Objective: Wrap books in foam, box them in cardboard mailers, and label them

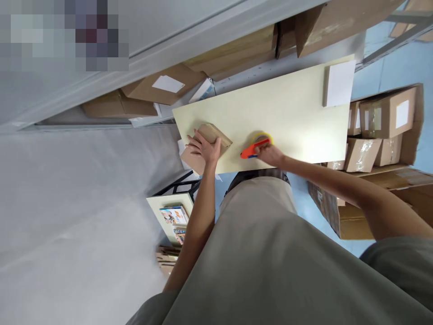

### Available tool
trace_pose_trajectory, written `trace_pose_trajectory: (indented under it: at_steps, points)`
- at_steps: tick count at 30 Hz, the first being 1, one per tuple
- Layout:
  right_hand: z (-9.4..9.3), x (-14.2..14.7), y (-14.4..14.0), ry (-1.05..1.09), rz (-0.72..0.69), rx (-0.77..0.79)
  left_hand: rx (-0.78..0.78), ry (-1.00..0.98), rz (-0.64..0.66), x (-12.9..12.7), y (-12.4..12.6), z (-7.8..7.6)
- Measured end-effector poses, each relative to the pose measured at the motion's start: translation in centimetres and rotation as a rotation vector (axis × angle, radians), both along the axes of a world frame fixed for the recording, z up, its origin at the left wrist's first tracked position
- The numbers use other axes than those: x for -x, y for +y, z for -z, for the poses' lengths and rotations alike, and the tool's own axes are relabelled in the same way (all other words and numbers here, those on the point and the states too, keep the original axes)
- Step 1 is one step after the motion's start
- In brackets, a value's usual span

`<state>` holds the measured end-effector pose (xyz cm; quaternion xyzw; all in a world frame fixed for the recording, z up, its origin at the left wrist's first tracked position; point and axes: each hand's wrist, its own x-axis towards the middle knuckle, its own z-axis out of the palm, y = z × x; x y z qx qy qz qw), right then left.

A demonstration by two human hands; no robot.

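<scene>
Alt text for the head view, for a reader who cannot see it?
A person's left hand presses on a small cardboard box on a pale table, while the right hand grips an orange tape dispenser beside it. Taped boxes sit right.

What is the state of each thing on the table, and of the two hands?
small cardboard box: closed, lying at the table's near left corner, partly over the edge.
left hand: fingers spread, pressing flat on the box.
tape dispenser: resting on the table, orange handle gripped.
right hand: closed around the dispenser's handle.
white pad: lying flat at the table's far right corner.
table: pale top, mostly bare.
</scene>
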<state>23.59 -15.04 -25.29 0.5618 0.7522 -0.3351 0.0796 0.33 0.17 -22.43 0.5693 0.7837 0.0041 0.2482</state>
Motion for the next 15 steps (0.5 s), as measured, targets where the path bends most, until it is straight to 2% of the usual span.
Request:
trace_pose_trajectory:
  at_steps: [2, 5, 10, 15]
  points:
    - [0.0, -2.9, 0.9, -0.147, 0.025, 0.017, 0.009, -0.002, 0.043, 0.0, -0.1, 0.0]
    - [-0.5, -3.4, 3.8, -0.194, 0.040, -0.039, -0.001, -0.050, 0.165, -0.1, 0.1, -0.2]
    - [-1.2, 1.3, 7.5, -0.147, 0.037, -0.054, 0.021, -0.154, 0.353, 0.6, 0.8, -1.0]
    - [-1.2, 5.4, 7.4, -0.120, -0.047, -0.004, 0.067, -0.326, 0.489, 1.8, 0.7, -2.0]
